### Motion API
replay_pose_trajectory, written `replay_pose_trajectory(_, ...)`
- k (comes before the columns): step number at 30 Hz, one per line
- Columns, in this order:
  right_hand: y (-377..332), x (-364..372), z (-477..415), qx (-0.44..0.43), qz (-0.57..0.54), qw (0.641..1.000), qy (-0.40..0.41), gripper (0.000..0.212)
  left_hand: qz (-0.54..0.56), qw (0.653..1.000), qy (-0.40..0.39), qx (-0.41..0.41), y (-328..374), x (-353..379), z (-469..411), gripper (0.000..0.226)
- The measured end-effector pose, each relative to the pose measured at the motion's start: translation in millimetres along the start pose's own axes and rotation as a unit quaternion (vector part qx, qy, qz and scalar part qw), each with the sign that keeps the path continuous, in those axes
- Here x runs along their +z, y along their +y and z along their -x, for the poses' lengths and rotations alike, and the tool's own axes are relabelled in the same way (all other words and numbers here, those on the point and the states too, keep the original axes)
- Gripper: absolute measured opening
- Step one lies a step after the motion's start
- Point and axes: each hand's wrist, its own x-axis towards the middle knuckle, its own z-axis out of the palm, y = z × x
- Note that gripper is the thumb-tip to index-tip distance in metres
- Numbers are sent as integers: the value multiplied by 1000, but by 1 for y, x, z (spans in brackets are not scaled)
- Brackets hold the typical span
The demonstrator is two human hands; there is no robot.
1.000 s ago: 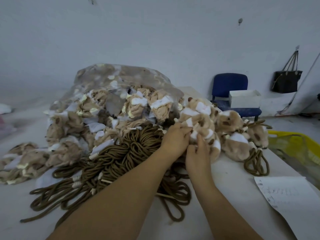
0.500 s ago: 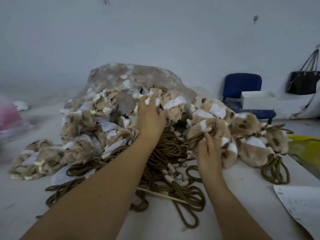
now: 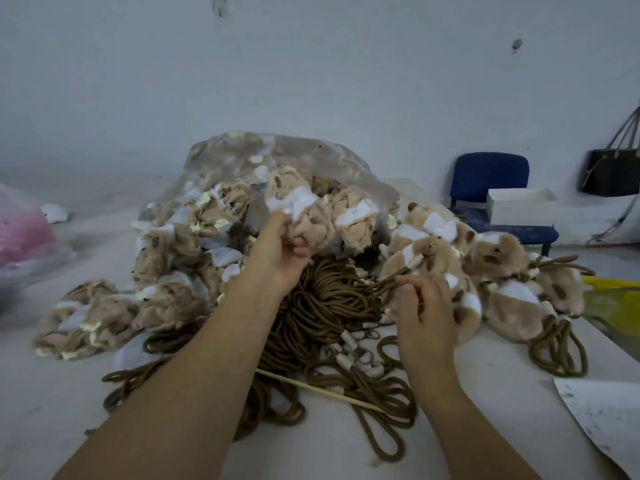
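My left hand [image 3: 277,251] grips an unstuffed tan and white plush skin [image 3: 301,209] and lifts it at the mouth of a clear plastic bag [image 3: 277,161] full of such skins. My right hand [image 3: 424,306] pinches a brown cord [image 3: 398,275] attached to a stuffed plush toy [image 3: 433,258]. A heap of brown cords [image 3: 325,306] lies between my hands. More stuffed toys [image 3: 502,265] with cords lie to the right.
Loose plush skins [image 3: 79,317] are spread at the left of the white table [image 3: 485,393]. A thin wooden stick [image 3: 318,389] lies among the cords, a printed paper [image 3: 606,414] at the right edge. A blue chair [image 3: 488,181] with a white box [image 3: 519,206] stands behind; a yellow bin [image 3: 613,299] sits beside the table.
My left hand left the stuffed toy, reached to the bag and now lifts out a plush skin. My right hand shifted from the toy's body to its cord.
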Motion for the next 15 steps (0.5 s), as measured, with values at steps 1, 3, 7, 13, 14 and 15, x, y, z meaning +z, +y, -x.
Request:
replay_pose_trajectory(1, -6, 2, 2, 0, -16, 999, -35, 26, 8, 1000, -21, -14, -3, -5, 16, 26)
replay_pose_trajectory(3, -21, 8, 6, 30, -67, 988, -138, 31, -21, 997, -64, -33, -12, -14, 47, 14)
replay_pose_trajectory(7, -37, 22, 18, 154, -208, 928, -270, 49, -187, 972, -139, -42, -31, -33, 93, 10)
replay_pose_trajectory(13, -39, 18, 14, 244, -308, 891, -226, 31, -338, 927, -161, 15, -42, -61, 117, 28)
replay_pose_trajectory(14, -38, 15, 16, 241, -314, 891, -222, 32, -310, 935, -175, 0, -44, -65, 117, 23)
replay_pose_trajectory(15, -37, 14, 18, 238, -319, 890, -223, 33, -280, 941, -189, -18, -44, -69, 117, 20)
